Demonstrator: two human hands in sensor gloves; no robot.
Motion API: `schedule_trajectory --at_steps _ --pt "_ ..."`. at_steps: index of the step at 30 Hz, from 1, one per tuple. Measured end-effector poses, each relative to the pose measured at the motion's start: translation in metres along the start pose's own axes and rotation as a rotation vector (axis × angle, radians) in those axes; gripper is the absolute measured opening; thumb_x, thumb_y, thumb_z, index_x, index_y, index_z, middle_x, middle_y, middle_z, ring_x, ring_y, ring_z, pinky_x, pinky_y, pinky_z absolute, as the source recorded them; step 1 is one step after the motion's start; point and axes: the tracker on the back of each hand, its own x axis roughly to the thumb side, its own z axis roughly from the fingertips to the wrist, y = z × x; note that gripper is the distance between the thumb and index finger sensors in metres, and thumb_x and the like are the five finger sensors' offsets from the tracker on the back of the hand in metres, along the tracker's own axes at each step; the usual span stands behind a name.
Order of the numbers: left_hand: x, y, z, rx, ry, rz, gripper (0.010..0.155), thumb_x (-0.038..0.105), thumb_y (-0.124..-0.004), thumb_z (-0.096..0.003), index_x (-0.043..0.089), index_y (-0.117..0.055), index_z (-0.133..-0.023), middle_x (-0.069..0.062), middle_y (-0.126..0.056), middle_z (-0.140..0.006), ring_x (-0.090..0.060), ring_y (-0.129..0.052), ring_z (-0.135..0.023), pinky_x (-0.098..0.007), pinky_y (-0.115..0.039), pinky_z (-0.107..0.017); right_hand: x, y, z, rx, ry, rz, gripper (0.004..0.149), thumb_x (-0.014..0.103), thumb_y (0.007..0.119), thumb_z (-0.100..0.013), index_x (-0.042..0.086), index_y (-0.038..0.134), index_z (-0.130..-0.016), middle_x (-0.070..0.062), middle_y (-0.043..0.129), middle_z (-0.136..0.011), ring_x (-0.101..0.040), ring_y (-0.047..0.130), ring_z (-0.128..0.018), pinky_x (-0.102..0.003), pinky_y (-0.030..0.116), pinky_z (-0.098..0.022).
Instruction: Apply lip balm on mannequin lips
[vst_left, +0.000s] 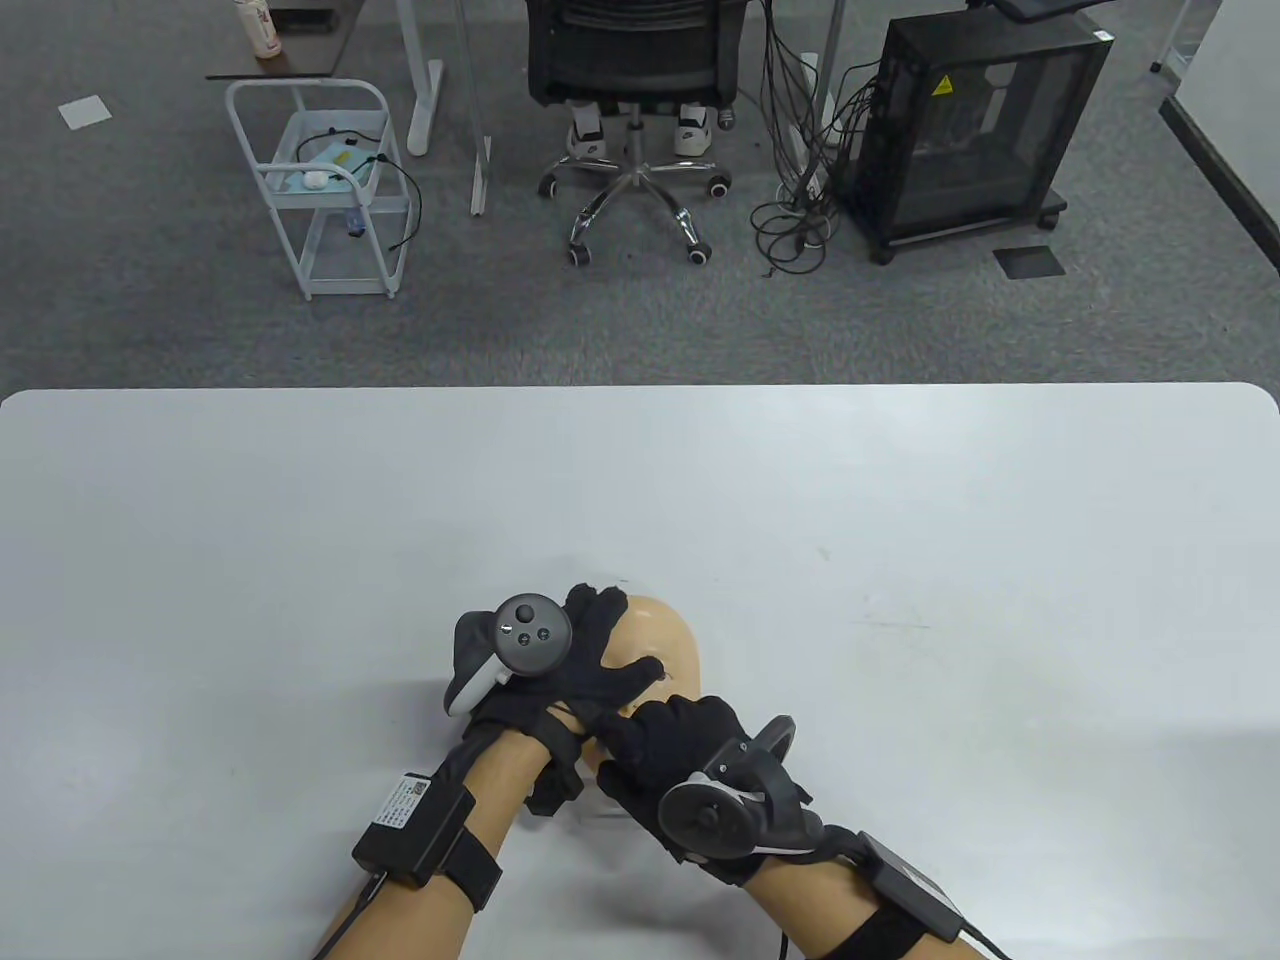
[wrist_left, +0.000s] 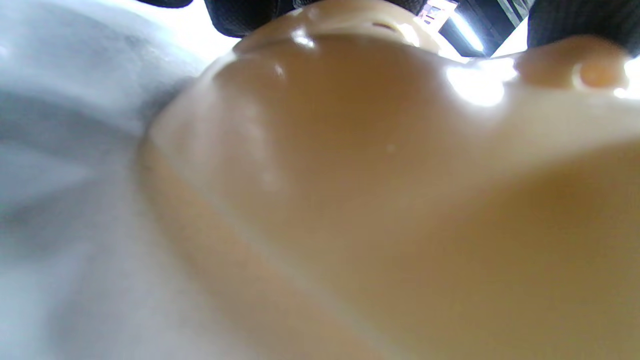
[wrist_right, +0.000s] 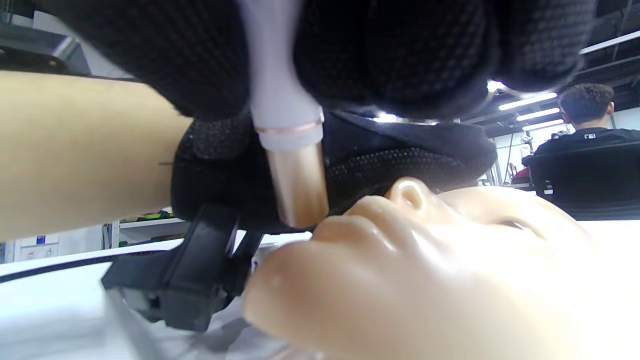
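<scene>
Right wrist view: nearest us, the right hand (wrist_right: 380, 55) fills the top of the frame, its gloved fingers (wrist_right: 150, 55) closed around a lip balm (wrist_right: 295, 150). We note a white barrel with a thin metallic ring and a gold-tan tip pointing down. The tip sits at the lips (wrist_right: 345, 227) of the mannequin head (wrist_right: 425, 280), touching or just short of touching; we cannot tell which. The head lies face up on the table (wrist_right: 45, 310), chin towards the camera, nose and one closed eye beyond. Behind the balm we see the left forearm and its black wrist strap.

Left wrist view: we see only a blurred, glossy tan curve of the head (wrist_left: 380, 190) at very close range, white table (wrist_left: 60, 200) to the left, black glove fabric at the top corners.

Table view: both forearms enter from the bottom edge. The right hand (vst_left: 680, 745) is bunched over the lower face, its tracker just behind the knuckles. The left hand (vst_left: 590, 650) lies on the head (vst_left: 655, 630), fingers spread wide over its crown and side, holding it steady. The balm itself is hidden here under the right glove. The head sits near the front middle of the table (vst_left: 900, 520).

Beyond the table edge, on grey carpet: a white cart (vst_left: 320, 190) at left, an office chair (vst_left: 635, 110) at centre with sneakered feet beneath it, a black cabinet (vst_left: 975, 130) with trailing cables at right.
</scene>
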Motion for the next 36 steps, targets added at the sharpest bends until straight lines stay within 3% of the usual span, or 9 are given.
schedule_trajectory --at_steps 36 --pt "0.0 0.0 0.002 0.009 0.008 -0.008 0.09 0.077 -0.079 -0.0546 0.024 -0.039 -0.115 -0.02 -0.034 -0.12 -0.061 -0.052 -0.103 -0.074 -0.049 -0.067 -0.018 -0.013 0.008 -0.001 0.093 -0.002 0.055 0.048 0.093 -0.047 0.019 0.079 -0.09 -0.008 0.098 -0.065 -0.026 0.1 -0.041 -0.05 0.084 -0.044"
